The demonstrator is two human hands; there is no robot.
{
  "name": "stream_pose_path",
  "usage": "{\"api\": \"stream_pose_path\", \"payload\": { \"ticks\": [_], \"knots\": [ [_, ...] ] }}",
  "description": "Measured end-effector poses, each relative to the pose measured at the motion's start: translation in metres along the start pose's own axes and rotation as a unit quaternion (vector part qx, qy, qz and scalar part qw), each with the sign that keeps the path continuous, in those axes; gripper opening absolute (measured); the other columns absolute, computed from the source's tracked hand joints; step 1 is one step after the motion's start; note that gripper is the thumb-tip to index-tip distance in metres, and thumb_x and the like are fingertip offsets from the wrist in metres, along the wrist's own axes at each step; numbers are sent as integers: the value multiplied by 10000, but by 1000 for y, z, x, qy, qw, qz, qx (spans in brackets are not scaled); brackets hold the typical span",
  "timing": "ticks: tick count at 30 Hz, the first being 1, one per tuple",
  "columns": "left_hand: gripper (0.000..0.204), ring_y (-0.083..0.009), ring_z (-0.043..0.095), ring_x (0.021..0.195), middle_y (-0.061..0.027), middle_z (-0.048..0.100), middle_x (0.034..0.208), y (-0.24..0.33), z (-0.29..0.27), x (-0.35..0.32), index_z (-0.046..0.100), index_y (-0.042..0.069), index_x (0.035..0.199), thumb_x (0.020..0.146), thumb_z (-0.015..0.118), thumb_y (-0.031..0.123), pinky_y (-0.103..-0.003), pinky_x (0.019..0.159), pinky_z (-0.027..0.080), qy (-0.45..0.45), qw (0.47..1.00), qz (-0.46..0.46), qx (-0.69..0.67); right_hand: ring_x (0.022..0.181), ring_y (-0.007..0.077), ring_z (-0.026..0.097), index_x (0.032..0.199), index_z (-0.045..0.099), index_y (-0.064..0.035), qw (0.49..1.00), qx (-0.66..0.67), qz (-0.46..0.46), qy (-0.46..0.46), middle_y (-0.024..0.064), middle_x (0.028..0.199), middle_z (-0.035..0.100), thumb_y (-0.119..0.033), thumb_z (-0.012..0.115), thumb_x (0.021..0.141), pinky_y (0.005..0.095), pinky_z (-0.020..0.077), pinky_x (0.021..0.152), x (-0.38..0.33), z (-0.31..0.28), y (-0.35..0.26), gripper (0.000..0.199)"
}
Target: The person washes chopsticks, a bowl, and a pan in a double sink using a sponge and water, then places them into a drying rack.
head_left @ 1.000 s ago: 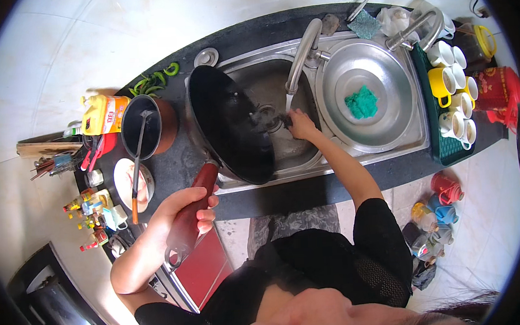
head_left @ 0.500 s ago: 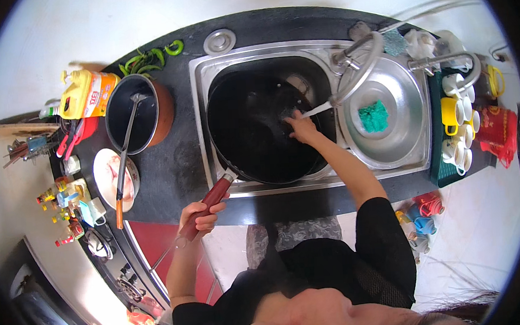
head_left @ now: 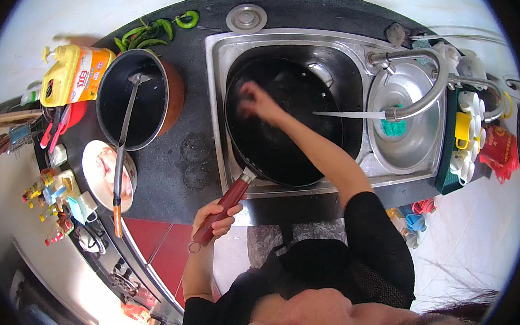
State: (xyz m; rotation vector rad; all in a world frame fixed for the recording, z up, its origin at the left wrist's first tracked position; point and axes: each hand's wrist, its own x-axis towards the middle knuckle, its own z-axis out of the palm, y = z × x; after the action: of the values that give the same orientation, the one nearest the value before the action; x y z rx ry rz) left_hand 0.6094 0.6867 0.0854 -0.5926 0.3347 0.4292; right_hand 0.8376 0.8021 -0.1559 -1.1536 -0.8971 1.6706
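A black wok (head_left: 283,149) sits tilted in the larger basin of the steel sink (head_left: 358,129). My left hand (head_left: 216,217) is closed round its reddish-brown handle (head_left: 233,194), low at the counter's front edge. Inside the wok, toward its left part, my right hand (head_left: 259,105) is smeared by motion; its fingers look bent, but whether they hold anything does not show. From the curved faucet (head_left: 429,101) a stream of water (head_left: 347,115) falls into the wok, right of my right forearm.
Left of the sink stand a brown pot (head_left: 172,96) with a long-handled spatula (head_left: 125,120) across it and a bowl of raw meat (head_left: 103,172). Green peppers (head_left: 145,33), a yellow jug (head_left: 67,73) and a drain strainer (head_left: 246,18) lie behind. A green scrubber (head_left: 393,127) rests in the small basin; cups (head_left: 466,144) stand right.
My right hand has moved from near the water stream to the wok's left part. The view has shifted, while my left hand keeps its grip on the handle.
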Motion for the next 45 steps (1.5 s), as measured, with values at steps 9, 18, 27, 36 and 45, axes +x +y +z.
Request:
{"api": "stream_pose_path", "payload": {
  "ticks": [9,18,27,36,45],
  "knots": [
    [560,-87,405,429,-113,370,788,3,3,-3,161,-92,1219,758,446,46,-194,366,409,20,999,18,33,977,264,506,1037,552,-150,659,-742,118,-32,80,1038,543,-160,459,763,399,434,767,-45,-93,-62,290],
    [569,-99,421,435,-128,369,805,3,0,-5,140,-98,1220,760,445,42,-202,369,418,-1,1000,25,19,907,255,544,955,562,-141,687,-650,187,-264,101,976,565,-103,523,706,376,440,715,-67,-90,-85,255],
    [565,-125,437,440,-140,368,811,3,0,-3,131,-93,1219,759,436,27,-229,377,428,0,1000,13,-6,998,241,503,988,571,-144,724,-589,128,-335,78,1003,561,-96,644,594,356,412,808,-101,-95,-42,403],
    [548,-124,449,448,-138,382,810,5,-5,-2,152,-83,1212,764,444,34,-215,385,430,-13,1000,14,11,983,253,490,1000,550,-111,829,-486,83,-263,112,988,546,-10,563,614,341,400,807,-90,-81,-20,399],
    [554,-107,423,419,-125,379,790,5,5,-1,161,-98,1208,752,445,35,-211,355,414,30,999,-2,37,849,241,483,928,472,-67,907,-278,-117,294,100,896,494,19,609,607,326,401,724,38,-39,-19,360]
  ]
}}
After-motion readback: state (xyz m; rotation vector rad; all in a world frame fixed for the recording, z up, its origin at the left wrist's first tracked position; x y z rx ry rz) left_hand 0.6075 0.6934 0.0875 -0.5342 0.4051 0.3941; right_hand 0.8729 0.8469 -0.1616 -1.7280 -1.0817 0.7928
